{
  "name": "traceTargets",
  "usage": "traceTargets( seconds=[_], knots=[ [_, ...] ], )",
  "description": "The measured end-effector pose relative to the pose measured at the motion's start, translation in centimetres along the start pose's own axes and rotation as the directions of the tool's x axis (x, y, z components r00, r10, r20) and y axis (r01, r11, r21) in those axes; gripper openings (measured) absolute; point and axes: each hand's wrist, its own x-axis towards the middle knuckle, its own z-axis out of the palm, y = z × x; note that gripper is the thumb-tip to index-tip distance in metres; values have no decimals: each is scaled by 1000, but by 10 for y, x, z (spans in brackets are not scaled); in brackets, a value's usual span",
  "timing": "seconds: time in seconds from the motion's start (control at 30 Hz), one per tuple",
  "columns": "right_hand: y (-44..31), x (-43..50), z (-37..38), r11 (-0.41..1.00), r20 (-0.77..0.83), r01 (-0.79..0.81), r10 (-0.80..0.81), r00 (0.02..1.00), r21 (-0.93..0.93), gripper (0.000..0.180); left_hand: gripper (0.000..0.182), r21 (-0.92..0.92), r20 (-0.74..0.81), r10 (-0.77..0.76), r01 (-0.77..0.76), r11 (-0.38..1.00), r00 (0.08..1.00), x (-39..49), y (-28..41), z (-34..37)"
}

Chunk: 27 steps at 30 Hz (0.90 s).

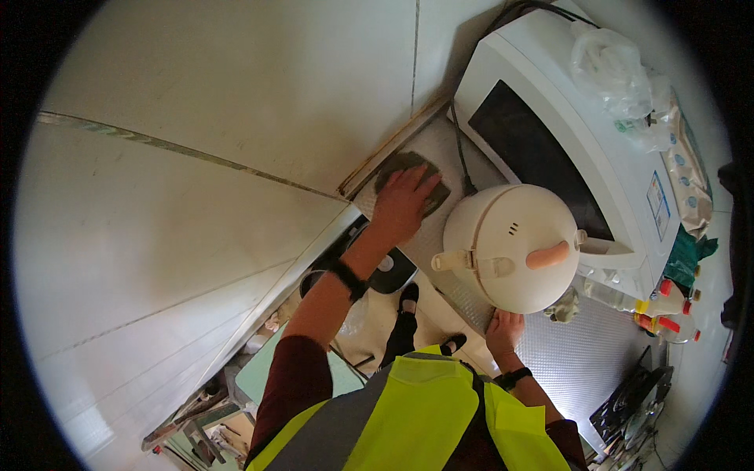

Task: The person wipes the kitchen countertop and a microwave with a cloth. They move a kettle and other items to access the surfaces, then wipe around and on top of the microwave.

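Note:
My left hand (405,197) presses a dark grey-green cloth (439,197) flat on the counter (425,140), in the corner beside the tiled wall. My right hand (505,331) rests near the counter's front edge, against the lower side of a cream rice cooker (524,247); the fingertips are partly hidden under its rim, so I cannot tell whether they grip it. The cooker's lid is closed, with a pinkish handle piece on it. A black power cord (459,144) runs behind it.
A white microwave oven (554,106) stands behind the cooker, with plastic bags (612,70) on top. Bottles with red caps (665,306) and a crumpled rag (562,306) lie to the right. Below are a pale green table (265,359) and the floor.

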Motion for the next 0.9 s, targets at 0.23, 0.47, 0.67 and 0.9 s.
traceTargets(
  seconds=[0.23, 0.47, 0.67, 0.9],
  knots=[
    [-6, 6, 0, 989, -214, 120, -136, 967, -88, 13, 60, -155, 0, 309, -305, 940, 951, 58, -12, 18],
    [-13, 10, -7, 996, -215, 89, -93, 972, -28, 7, 47, -23, -122, 202, -207, 978, 972, 79, -9, 25],
    [-19, 14, -13, 995, -205, 83, -72, 976, 46, 7, 42, 1, -193, -45, 46, 999, 980, 78, -10, 23],
    [-19, 14, -14, 995, -218, 89, -74, 973, 56, 6, 44, 81, -194, -304, 324, 943, 933, -25, 2, 5]
  ],
)
